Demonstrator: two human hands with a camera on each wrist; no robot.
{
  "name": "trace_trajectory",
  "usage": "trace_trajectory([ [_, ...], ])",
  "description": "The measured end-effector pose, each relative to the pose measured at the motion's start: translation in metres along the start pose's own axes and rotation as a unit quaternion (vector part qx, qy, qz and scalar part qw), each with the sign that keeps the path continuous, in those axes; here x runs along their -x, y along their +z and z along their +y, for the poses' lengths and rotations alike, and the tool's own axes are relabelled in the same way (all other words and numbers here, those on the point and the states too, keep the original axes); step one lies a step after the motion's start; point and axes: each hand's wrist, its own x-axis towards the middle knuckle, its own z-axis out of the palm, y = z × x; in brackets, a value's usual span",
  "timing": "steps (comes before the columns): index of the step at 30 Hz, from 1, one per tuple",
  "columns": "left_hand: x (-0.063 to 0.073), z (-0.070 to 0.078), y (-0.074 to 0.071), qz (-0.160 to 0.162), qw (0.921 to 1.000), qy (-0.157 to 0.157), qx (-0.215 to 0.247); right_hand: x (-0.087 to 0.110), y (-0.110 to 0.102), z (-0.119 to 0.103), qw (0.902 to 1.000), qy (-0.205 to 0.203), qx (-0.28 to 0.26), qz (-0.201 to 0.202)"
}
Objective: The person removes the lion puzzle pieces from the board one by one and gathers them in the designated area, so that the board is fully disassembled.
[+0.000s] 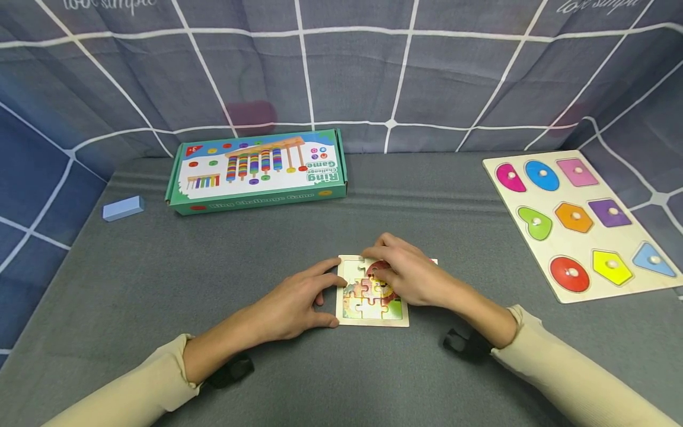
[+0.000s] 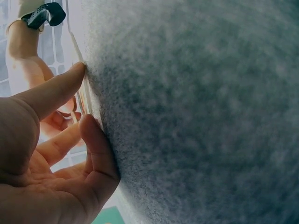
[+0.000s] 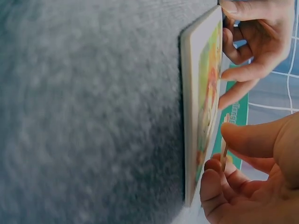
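Note:
A small wooden jigsaw puzzle (image 1: pixel 373 322) lies flat on the grey cloth, its pale frame around a colourful picture. An empty patch shows at its upper left. My left hand (image 1: pixel 293 302) rests at the left side, thumb by the near corner and fingertips along the edge and far corner. Over the upper right of the puzzle, my right hand (image 1: pixel 413 273) pinches a thin puzzle piece (image 3: pixel 224 151) between thumb and fingers, seen edge-on just above the board in the right wrist view. That hand hides part of the picture.
Behind stands a green Ring Challenge Game box (image 1: pixel 261 172). At the left lies a light-blue block (image 1: pixel 123 209). A wooden shape board (image 1: pixel 549 255) with knobbed coloured pieces lies at the right. Grid-patterned cloth (image 1: pixel 352 77) rises along the back.

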Motion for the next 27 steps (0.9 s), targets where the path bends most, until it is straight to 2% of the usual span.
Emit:
trace_trajectory([
  [9, 0.0, 0.0, 0.0, -0.001, 1.0, -0.005, -0.005, 0.009, -0.01, 0.003, 0.9996, -0.017, -0.018, 0.015],
  [19, -0.002, 0.001, 0.001, -0.001, 0.9999, -0.007, -0.013, 0.022, -0.02, 0.009, 0.9996, 0.011, -0.015, 0.019],
  [27, -0.001, 0.001, 0.001, 0.001, 0.9999, -0.005, -0.013, 0.033, -0.027, 0.013, 0.9996, 0.011, -0.009, 0.025],
])
